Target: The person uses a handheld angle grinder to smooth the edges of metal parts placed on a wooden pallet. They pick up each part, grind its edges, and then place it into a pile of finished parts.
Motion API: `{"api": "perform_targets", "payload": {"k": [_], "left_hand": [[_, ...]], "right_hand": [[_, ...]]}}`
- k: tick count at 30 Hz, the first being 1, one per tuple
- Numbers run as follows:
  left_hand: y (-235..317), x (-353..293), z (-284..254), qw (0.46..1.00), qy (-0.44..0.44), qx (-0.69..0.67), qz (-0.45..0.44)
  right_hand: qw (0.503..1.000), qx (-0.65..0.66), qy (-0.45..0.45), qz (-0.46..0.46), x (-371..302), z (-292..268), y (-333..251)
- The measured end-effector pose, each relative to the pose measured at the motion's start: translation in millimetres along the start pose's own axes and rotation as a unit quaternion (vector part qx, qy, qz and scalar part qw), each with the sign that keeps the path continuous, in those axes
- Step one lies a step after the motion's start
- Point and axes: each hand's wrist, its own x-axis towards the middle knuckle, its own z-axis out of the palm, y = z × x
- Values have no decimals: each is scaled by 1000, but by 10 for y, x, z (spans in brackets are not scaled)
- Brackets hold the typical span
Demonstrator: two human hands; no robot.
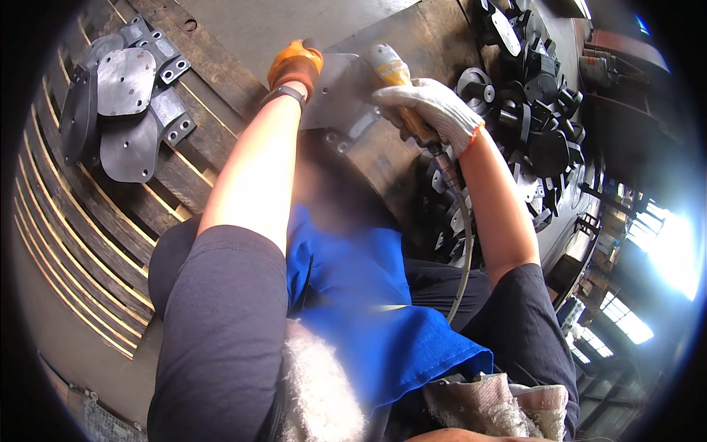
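Note:
My left hand (296, 66), in an orange glove, is closed at the left edge of a flat grey metal bracket (328, 92) with a small hole in its plate. The fingertips are partly hidden. My right hand (434, 107), in a white knit glove with an orange cuff, wraps round a yellow air grinder (396, 72). The grinder's pale head is over the bracket's right side; blur hides whether they touch. An air hose (467, 243) runs from the tool's rear down past my right forearm. The bracket lies on a worn wooden surface (383, 158).
Several similar metal brackets (127, 82) are stacked on a slatted wooden pallet (96, 214) at left. A large heap of dark metal parts (541, 96) is at right. My blue apron (353, 265) covers my lap. Bright windows (626, 317) show at far right.

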Motion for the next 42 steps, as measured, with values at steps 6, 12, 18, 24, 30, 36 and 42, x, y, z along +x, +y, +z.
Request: {"api": "perform_targets", "payload": {"k": [6, 12, 18, 24, 30, 36, 42], "left_hand": [[-19, 13, 67, 1000, 16, 5, 4], [44, 3, -39, 1000, -21, 10, -19], [52, 29, -28, 999, -25, 18, -27], [-23, 112, 74, 1000, -8, 11, -9], [-8, 88, 74, 1000, -5, 1, -9], [-9, 76, 46, 1000, -8, 10, -6], [-22, 79, 72, 1000, -7, -4, 5]], "right_hand": [[999, -10, 2, -40, -15, -34, -51], [1000, -15, 9, -17, -53, -134, 113], [987, -109, 12, -117, 55, -153, -41], [994, -83, -4, -76, 151, -114, -163], [963, -171, -32, -207, 147, -230, -9], [993, -66, -26, -97, 141, -141, -32], [962, -118, -37, -243, 203, -136, 98]]}}
